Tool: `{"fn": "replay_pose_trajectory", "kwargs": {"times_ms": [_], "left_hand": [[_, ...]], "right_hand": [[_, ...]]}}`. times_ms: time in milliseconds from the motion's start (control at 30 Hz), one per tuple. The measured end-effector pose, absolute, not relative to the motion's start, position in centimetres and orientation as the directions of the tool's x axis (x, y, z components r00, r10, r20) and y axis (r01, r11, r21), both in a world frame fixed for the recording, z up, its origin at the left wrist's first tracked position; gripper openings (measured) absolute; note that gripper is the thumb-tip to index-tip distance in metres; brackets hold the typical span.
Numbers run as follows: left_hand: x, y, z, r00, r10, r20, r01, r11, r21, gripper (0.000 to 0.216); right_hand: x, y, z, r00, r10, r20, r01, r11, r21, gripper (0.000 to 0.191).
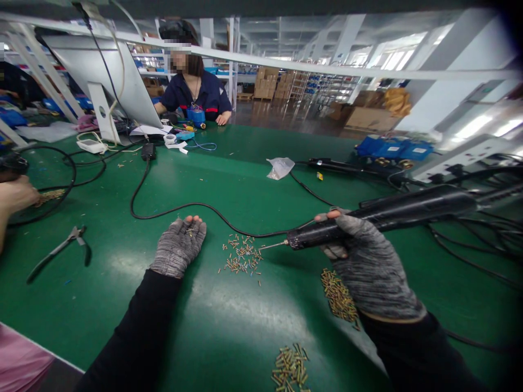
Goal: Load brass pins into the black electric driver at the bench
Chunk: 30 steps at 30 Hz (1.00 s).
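Note:
My left hand (178, 247), in a grey fingerless glove, lies palm up on the green table (229, 326) with fingers loosely cupped around a few small brass screws. My right hand (359, 256), gloved the same way, grips a black electric screwdriver (384, 218) held nearly level, its thin bit pointing left. The bit's tip hovers just right of a scattered heap of brass screws (242, 258) lying between my two hands. A second heap of screws (338, 296) lies under my right wrist, and a third heap (291, 367) sits near the table's front edge.
Side-cutting pliers (61, 249) lie at the left. Black cables (171, 207) snake across the table. A crumpled plastic bag (279, 167) and another black screwdriver (339, 165) lie further back. A person in a dark blue top (196, 92) sits opposite, beside a monitor's back (106, 76). Someone's hand (16, 196) shows at the left edge.

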State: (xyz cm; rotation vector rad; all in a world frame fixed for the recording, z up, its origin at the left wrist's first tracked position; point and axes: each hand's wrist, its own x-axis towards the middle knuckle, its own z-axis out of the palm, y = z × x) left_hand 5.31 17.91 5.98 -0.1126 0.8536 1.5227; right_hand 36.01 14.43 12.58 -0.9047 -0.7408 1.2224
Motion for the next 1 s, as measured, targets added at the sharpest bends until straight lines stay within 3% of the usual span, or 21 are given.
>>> {"fn": "replay_pose_trajectory", "kwargs": {"times_ms": [133,367,500,633,833,1000], "left_hand": [[5.4,17.9,5.9,-0.159,0.817,-0.555,-0.925,0.074,0.373,0.053],[5.6,18.2,6.4,-0.102,0.790,-0.604,-0.973,0.048,0.227,0.038],[5.6,17.7,6.5,-0.102,0.796,-0.596,-0.980,0.023,0.197,0.053],[5.4,17.8,6.4,-0.122,0.794,-0.596,-0.982,-0.009,0.189,0.062],[5.7,18.2,7.2,-0.165,0.757,-0.632,-0.968,-0.003,0.250,0.029],[5.8,17.9,7.6,-0.184,0.753,-0.631,-0.960,0.001,0.282,0.028]], "right_hand": [[36.2,14.4,12.4,0.198,0.980,0.013,-0.476,0.108,-0.873,0.020],[36.5,14.4,12.0,0.187,0.981,0.047,-0.430,0.125,-0.894,0.017],[36.6,14.6,11.9,0.192,0.981,0.030,-0.416,0.109,-0.903,0.018],[36.9,14.7,12.0,0.190,0.981,0.045,-0.393,0.118,-0.912,0.017],[37.0,14.7,12.1,0.197,0.979,0.042,-0.398,0.119,-0.910,0.016],[36.9,14.7,11.9,0.210,0.977,0.031,-0.402,0.115,-0.909,0.023]]}}
